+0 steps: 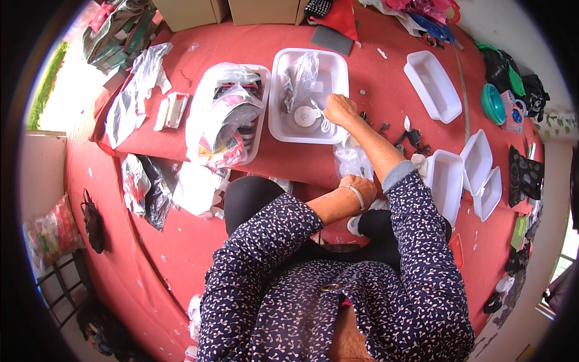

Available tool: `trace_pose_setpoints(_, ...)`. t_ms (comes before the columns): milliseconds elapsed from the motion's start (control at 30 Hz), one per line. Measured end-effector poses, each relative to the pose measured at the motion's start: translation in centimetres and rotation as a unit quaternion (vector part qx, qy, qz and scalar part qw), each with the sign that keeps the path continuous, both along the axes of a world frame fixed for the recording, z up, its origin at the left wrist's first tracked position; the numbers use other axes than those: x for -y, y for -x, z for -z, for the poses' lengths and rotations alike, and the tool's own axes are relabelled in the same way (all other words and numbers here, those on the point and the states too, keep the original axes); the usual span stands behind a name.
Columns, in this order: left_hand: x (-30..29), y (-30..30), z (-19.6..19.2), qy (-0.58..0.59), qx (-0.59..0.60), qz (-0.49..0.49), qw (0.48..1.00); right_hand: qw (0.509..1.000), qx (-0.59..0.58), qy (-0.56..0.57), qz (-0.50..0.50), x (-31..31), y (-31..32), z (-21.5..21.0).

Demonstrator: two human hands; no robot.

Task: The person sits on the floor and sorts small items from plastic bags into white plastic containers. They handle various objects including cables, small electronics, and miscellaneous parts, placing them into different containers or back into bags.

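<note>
A white plastic tub (278, 114) stands ahead of me on the red cloth. Inside it lie a round white disc (305, 116) with a white cord (326, 125) and a clear plastic bag (301, 75). My right hand (341, 110) is closed over the tub's right side, and the cord's loop hangs at its fingers. Nearer my body, my left hand (362, 189) is curled shut, with a bracelet on its wrist. Another clear plastic bag (353, 158) lies against its far side, partly behind my right forearm. What the left fingers hold is hidden.
To the left, another white tub (260, 120) is heaped with bagged goods. Several white tubs (445, 187) stand at the right, one (433, 84) farther back. Small dark pieces (414, 137) lie beside my right forearm. Cardboard boxes (265, 11) line the far edge.
</note>
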State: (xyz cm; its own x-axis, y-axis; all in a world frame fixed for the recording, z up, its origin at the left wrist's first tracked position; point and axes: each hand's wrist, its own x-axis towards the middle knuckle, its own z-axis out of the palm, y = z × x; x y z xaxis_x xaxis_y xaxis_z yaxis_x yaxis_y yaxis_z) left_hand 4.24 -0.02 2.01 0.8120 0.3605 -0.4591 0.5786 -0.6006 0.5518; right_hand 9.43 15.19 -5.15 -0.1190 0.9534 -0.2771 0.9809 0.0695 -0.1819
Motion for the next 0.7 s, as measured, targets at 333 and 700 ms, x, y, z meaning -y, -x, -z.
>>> trace_pose_setpoints(333,1.0,-0.3,2.3,-0.026,-0.083,0.099,0.991,0.998,-0.015,0.052,-0.026,0.2,2.5,4.2)
trace_pose_setpoints(700,-0.6,-1.2,1.3,-0.082,-0.055,0.011,0.995,0.922,-0.378,-0.021,-0.083,-1.3,-3.5,0.0)
